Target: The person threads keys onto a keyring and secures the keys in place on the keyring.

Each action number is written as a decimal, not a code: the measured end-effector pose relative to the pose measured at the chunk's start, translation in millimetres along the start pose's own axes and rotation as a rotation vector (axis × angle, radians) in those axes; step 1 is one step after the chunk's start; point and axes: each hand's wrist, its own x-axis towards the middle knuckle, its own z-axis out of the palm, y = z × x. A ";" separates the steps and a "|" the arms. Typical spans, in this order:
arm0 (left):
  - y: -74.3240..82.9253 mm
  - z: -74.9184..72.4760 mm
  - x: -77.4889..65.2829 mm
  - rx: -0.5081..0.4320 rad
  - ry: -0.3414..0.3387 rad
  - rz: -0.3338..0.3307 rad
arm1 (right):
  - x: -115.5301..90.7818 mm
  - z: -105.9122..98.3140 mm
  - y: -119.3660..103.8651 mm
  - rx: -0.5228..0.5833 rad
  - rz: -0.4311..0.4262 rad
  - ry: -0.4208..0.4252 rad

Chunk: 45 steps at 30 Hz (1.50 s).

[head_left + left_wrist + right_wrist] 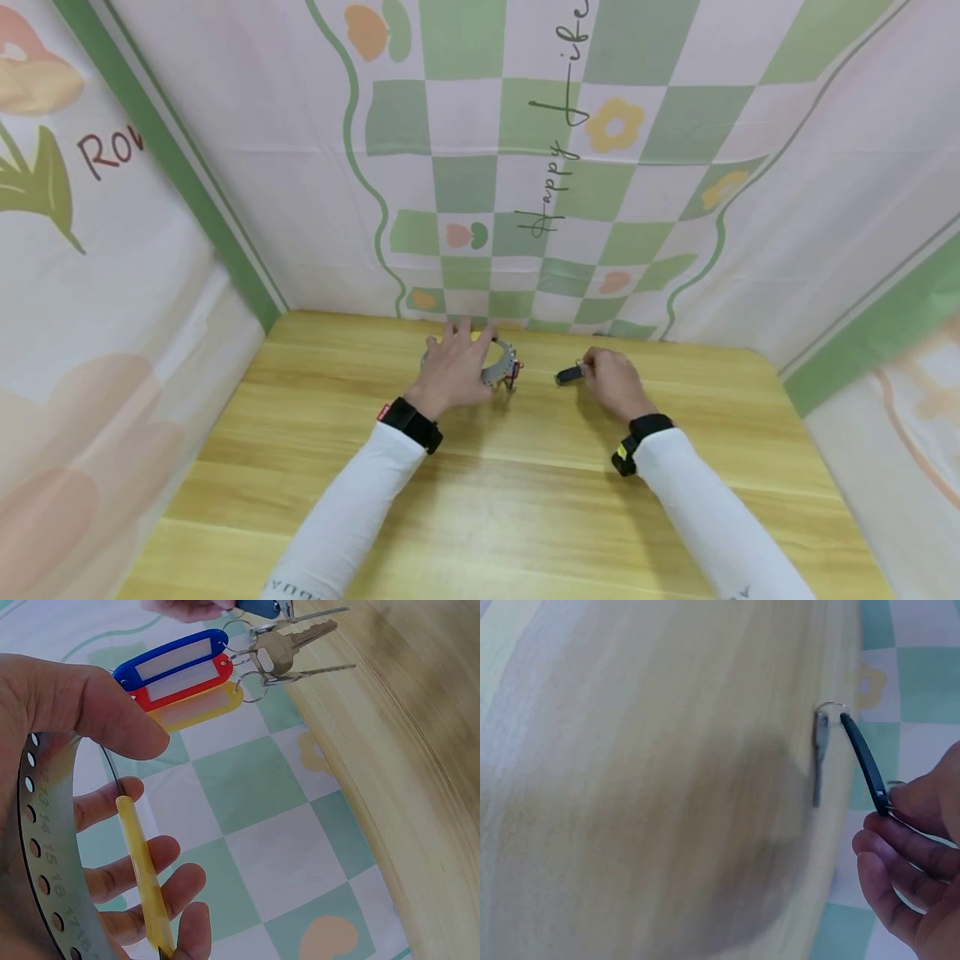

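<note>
Our two white-sleeved arms [348,504] reach forward; our bare left hand [454,368] grips, fingers [187,885] spread, while our bare right hand [613,383] pinches.

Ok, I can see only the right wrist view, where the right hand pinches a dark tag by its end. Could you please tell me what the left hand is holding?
Observer: The left hand holds a curved grey band with holes and numbers.
Operator: Thank you. Are there other tags near this hand?
Observer: Yes, a blue tag, a red tag and a yellow tag, with keys, beside its thumb.
Operator: And is the dark tag touching that band?
Observer: No, the head view shows them apart, with bare tabletop between.
</note>
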 end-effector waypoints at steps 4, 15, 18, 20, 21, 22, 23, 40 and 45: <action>0.4 -0.1 -0.5 -0.002 -0.001 -0.001 | -0.9 -4.2 -5.9 0.045 -0.034 0.076; 1.0 -0.6 -0.6 -0.005 -0.004 0.003 | 1.0 -16.6 -30.4 0.201 -0.049 0.130; 1.2 -0.8 -0.8 -0.002 -0.009 0.001 | -0.5 -21.9 -39.0 0.219 -0.045 0.133; 1.3 -1.0 -1.0 -0.001 -0.010 -0.001 | -1.3 -25.2 -44.7 0.226 -0.058 0.143; 1.3 -1.2 -1.0 0.000 -0.010 -0.001 | -1.6 -26.9 -47.5 0.228 -0.067 0.151; 1.3 -1.3 -1.0 -0.001 -0.009 0.000 | -1.9 -28.5 -50.0 0.233 -0.079 0.158; 1.3 -1.4 -1.1 0.000 -0.009 0.000 | -2.4 -29.9 -52.4 0.236 -0.093 0.165; 2.5 -3.2 -2.2 -0.008 -0.001 -0.010 | -18.1 -48.8 -90.0 0.335 -0.188 0.126; 2.3 -4.8 -3.1 -0.014 -0.001 -0.009 | -22.4 -52.0 -96.6 0.309 -0.259 0.136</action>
